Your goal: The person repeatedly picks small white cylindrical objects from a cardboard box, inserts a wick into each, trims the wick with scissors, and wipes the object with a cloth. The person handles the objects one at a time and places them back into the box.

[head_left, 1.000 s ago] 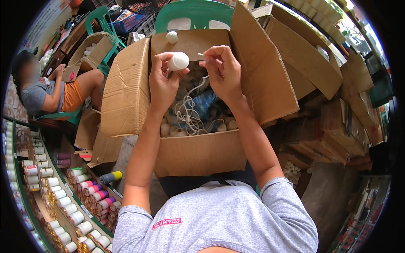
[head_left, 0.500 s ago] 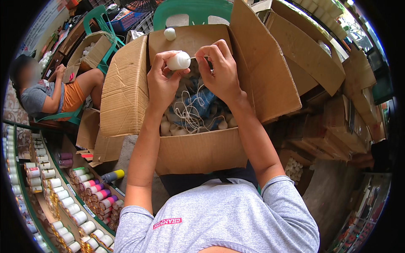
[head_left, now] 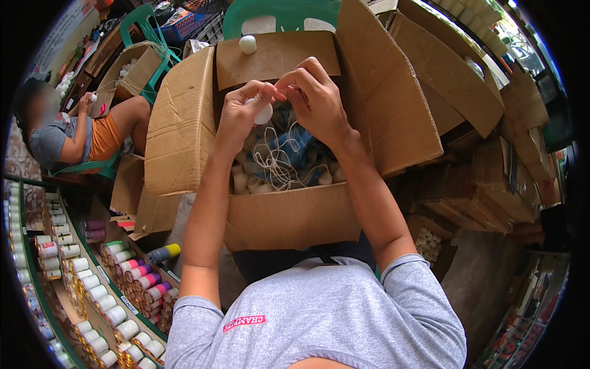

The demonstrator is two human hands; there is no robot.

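Observation:
In front of me is an open cardboard box [head_left: 292, 215]. Over it, my left hand [head_left: 238, 114] is closed around a small white rounded candle [head_left: 263, 115], partly covered by the fingers. My right hand [head_left: 316, 103] meets the left fingertips in a pinch just above the candle; whatever lies between those fingers is too small to make out. Below, loose white wick string [head_left: 275, 157] lies tangled on blue plastic [head_left: 298, 142] and several pale bulb-shaped pieces [head_left: 261, 184]. Another white candle [head_left: 247, 44] rests at the box's far flap.
Beyond the box stands a green chair [head_left: 283, 15]. At left a seated person [head_left: 74, 132] holds a small white thing. Racks of white and coloured cylinders [head_left: 117, 317] fill the lower left. Cardboard boxes [head_left: 491, 178] are stacked on the right.
Earlier my right hand held a thin wick stretched out from the candle. Now both hands' fingertips have come together, and the candle has dropped lower in my left hand.

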